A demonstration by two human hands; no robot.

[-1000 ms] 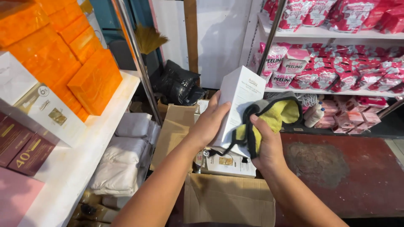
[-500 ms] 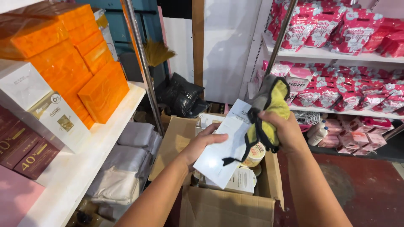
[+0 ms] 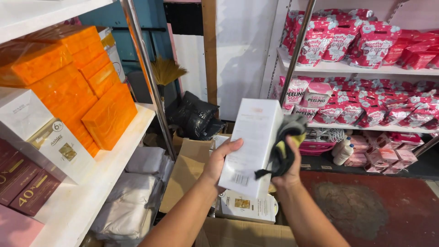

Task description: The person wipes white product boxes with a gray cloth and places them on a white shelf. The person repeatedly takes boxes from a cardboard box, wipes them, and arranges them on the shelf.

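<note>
**Both hands on white box above carton**

Left hand (image 3: 220,161) grips the white box (image 3: 251,146) from its left edge, fingers closed round the side, thumb on the printed face. Right hand (image 3: 287,170) is closed on a grey-yellow cloth (image 3: 286,142), pressing it against the box's right edge. Box is upright, slightly tilted, held in the air over an open carton (image 3: 192,169) on the floor. Another white box (image 3: 247,206) lies in the carton just below. Orange packs (image 3: 91,98) sit on the left shelf (image 3: 98,183); pink packets (image 3: 361,41) fill the right shelves. Black bag (image 3: 194,116) behind carton.
</note>
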